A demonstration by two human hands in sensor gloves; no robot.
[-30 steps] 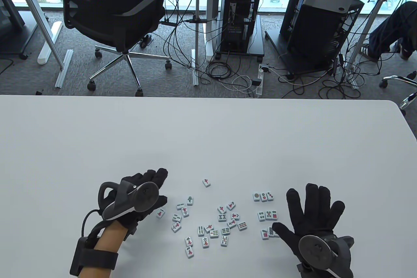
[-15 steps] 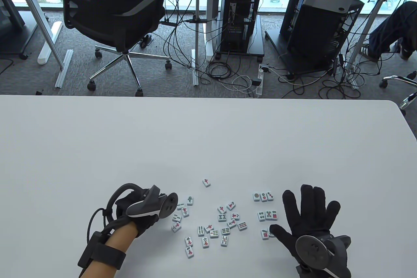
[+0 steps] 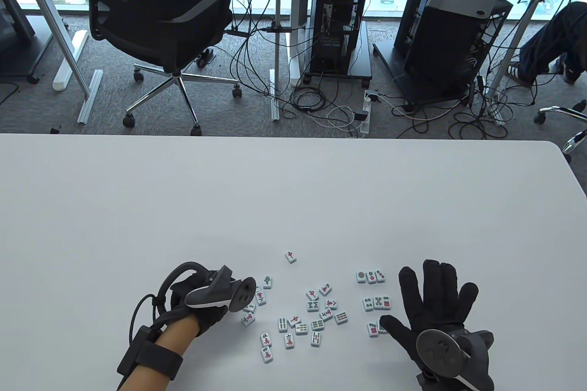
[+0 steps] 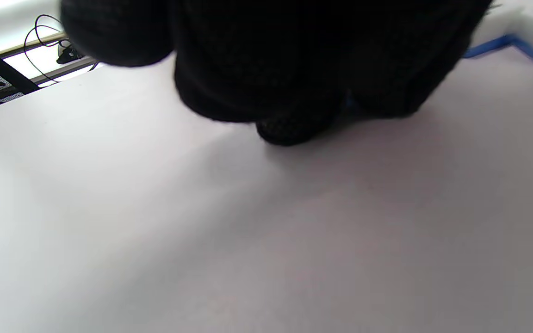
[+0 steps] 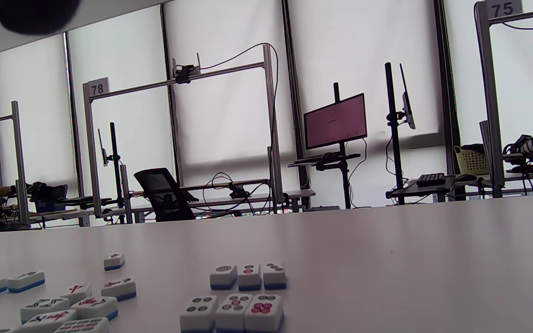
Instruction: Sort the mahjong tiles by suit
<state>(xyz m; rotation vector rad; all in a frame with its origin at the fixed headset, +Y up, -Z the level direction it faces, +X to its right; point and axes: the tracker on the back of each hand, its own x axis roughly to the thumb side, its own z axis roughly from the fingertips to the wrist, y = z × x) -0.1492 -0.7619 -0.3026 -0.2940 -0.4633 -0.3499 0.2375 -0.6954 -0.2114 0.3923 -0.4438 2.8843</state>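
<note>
Across the white table (image 3: 293,189), wide bare surface runs to the far edge. Right hand (image 3: 435,313) lies flat, fingers spread, beside sorted dot tiles (image 3: 370,277). Left hand (image 3: 202,301) curls over the loose tiles (image 3: 300,317); its grip cannot be told.

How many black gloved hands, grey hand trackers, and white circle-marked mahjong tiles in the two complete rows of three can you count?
Black gloved hands: 2, left hand and right hand
Grey trackers: 2, left tracker and right tracker
White circle-marked tiles: 6, far row and near row
Total: 10
</note>
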